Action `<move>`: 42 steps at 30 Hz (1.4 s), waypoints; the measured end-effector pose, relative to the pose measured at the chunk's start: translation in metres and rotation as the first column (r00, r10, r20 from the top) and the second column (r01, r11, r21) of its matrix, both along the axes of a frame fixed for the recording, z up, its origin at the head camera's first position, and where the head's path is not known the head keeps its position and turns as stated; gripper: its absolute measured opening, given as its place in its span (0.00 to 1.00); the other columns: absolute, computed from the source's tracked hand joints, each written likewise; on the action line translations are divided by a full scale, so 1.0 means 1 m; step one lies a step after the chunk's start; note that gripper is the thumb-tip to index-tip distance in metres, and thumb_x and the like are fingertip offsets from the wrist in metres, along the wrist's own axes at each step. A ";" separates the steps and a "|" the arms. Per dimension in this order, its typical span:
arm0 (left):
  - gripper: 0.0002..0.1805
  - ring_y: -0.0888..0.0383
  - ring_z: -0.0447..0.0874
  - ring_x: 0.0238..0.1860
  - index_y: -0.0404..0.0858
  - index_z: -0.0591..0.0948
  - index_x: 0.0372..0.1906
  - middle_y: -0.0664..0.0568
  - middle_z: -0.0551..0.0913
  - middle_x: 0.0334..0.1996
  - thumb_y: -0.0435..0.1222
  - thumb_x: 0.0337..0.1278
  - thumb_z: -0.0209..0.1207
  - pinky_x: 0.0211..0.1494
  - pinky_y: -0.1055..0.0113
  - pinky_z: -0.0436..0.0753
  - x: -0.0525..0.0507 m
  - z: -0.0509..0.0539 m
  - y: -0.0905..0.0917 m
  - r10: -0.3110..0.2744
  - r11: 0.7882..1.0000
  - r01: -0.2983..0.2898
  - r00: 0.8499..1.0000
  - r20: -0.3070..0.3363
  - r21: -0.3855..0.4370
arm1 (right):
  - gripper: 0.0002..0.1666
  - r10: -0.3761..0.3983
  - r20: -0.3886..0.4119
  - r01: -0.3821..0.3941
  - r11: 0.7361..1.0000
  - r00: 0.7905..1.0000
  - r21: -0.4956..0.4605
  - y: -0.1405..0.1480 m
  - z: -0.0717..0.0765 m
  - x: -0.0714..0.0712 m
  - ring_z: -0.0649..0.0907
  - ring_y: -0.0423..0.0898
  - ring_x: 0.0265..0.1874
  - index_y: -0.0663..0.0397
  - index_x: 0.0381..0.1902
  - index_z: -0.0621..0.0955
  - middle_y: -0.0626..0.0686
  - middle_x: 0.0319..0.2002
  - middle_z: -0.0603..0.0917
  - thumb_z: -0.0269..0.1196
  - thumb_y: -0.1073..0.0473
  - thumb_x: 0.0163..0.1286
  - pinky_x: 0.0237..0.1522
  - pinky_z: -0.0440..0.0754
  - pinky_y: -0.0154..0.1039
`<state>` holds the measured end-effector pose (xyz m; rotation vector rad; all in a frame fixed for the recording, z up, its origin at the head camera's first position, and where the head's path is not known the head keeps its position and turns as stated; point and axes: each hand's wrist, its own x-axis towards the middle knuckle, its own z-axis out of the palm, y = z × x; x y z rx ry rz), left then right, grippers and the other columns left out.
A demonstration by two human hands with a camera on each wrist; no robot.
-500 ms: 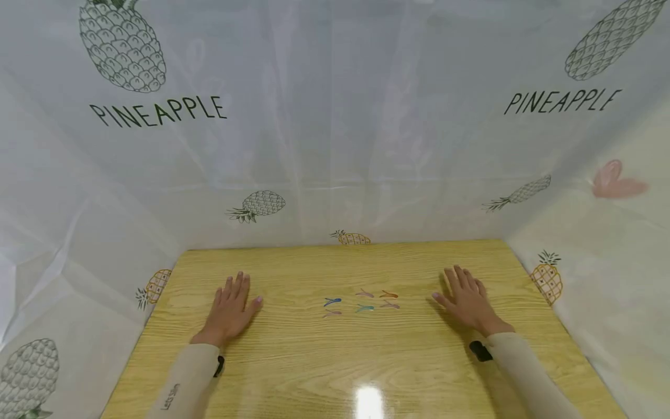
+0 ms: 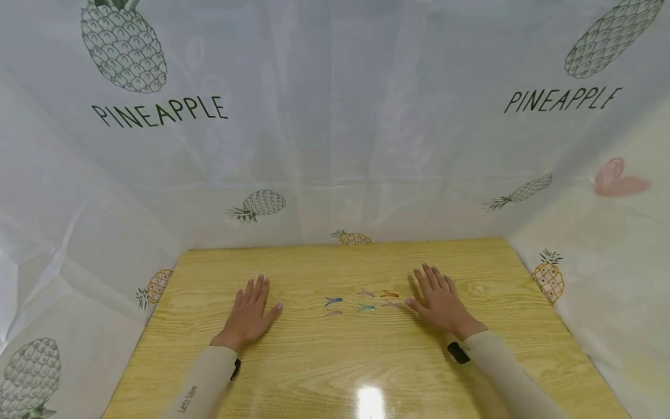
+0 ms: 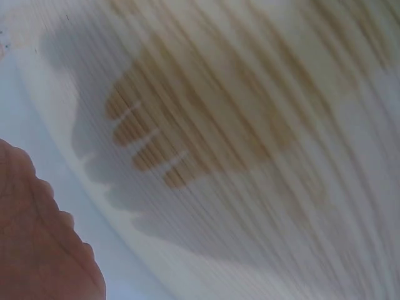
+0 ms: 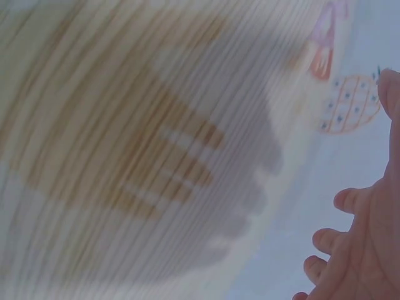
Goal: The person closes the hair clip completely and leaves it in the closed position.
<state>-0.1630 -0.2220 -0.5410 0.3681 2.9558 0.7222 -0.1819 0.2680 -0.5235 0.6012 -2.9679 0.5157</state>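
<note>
Several small coloured clip-like pieces lie mid-table: a blue one (image 2: 333, 301), an orange one (image 2: 389, 294), a teal one (image 2: 365, 307) and pinkish ones, such as the one at the back (image 2: 366, 293). Left of them, my left hand (image 2: 247, 317) is spread palm down and holds nothing. My right hand (image 2: 441, 302) is spread just right of the group, its thumb tip close to the front-right pinkish piece (image 2: 390, 304). In the wrist views, the left hand (image 3: 47, 231) and right hand (image 4: 365, 231) appear above the wood surface, with shadows below.
The wooden table (image 2: 314, 361) has a bright glare spot near its front. A pale curtain (image 2: 335, 145) printed with pineapples stands behind it and along both sides. Dark bands show at both wrists.
Both hands have moved inward toward the small pieces, the left hand rightward and the right hand leftward. The pieces lie as before.
</note>
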 end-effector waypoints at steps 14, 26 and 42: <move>0.47 0.33 0.40 0.84 0.30 0.49 0.85 0.35 0.45 0.85 0.57 0.82 0.49 0.82 0.34 0.43 0.004 0.000 0.033 -0.055 0.998 0.055 0.998 -0.007 -0.025 | 0.49 0.088 -0.012 -0.088 0.996 0.996 -0.009 -0.046 0.007 0.006 0.56 0.71 0.81 0.63 0.83 0.61 0.71 0.82 0.55 0.64 0.40 0.78 0.76 0.51 0.75; 0.47 0.32 0.44 0.84 0.29 0.54 0.84 0.34 0.49 0.84 0.59 0.80 0.50 0.82 0.33 0.45 0.011 0.004 0.053 -0.091 0.996 0.091 0.995 -0.047 0.003 | 0.49 0.156 -0.087 -0.153 0.987 0.984 0.040 -0.078 0.005 0.010 0.62 0.70 0.78 0.63 0.81 0.63 0.70 0.79 0.61 0.66 0.41 0.76 0.75 0.59 0.72; 0.43 0.33 0.47 0.84 0.32 0.58 0.83 0.36 0.50 0.84 0.56 0.80 0.53 0.82 0.35 0.51 0.019 -0.001 0.073 -0.132 0.991 0.129 0.990 -0.054 -0.044 | 0.43 0.213 -0.128 -0.211 0.977 0.969 0.029 -0.109 0.001 0.014 0.70 0.65 0.74 0.62 0.76 0.71 0.66 0.75 0.70 0.69 0.43 0.74 0.74 0.63 0.66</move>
